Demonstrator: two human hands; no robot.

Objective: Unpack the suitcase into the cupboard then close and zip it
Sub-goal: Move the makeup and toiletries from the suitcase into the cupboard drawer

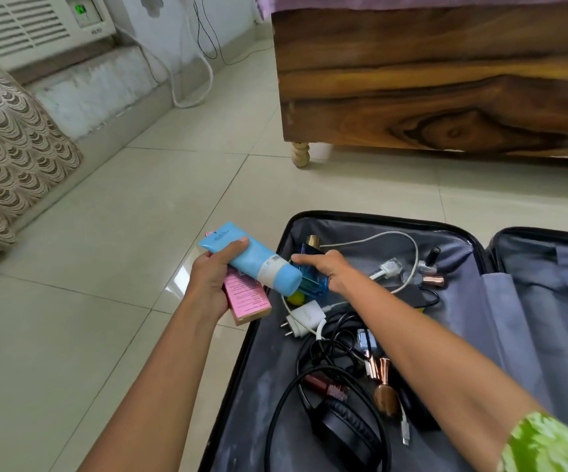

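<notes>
1. Underfoot, a floor of large glossy cream tiles (105, 233) fills the left and middle of the view, with thin dark grout lines and a bright sheen near the suitcase.
2. An open black hard-shell suitcase with grey fabric lining (269, 386) lies flat on those tiles at lower right, both halves spread.
3. The left hand (212, 281) grips a light blue plastic tube with a white band (251, 260) and a pink rectangular carton (246, 298) together, held over the suitcase's left edge.
4. The right hand (330, 272) is curled round a blue glass perfume bottle with a gold cap (313, 267) at the far end of the left half of the suitcase, just beside the tube's cap.
5. Loose in that half lie a white plug charger with its white cable (304, 318), black over-ear headphones (347, 434), tangled black cords and several small nail-polish bottles (429, 264).
6. Beyond the suitcase stands a dark wood-grained bed frame (446, 90) on a pale turned wooden leg (300, 154), with purple cloth along its top.
7. At upper left a white window air conditioner with a green digital display (37, 25) is set low in the wall, white and black cables (204, 46) hanging near it.
8. A beige scallop-patterned fabric (6, 148) fills the left edge.
</notes>
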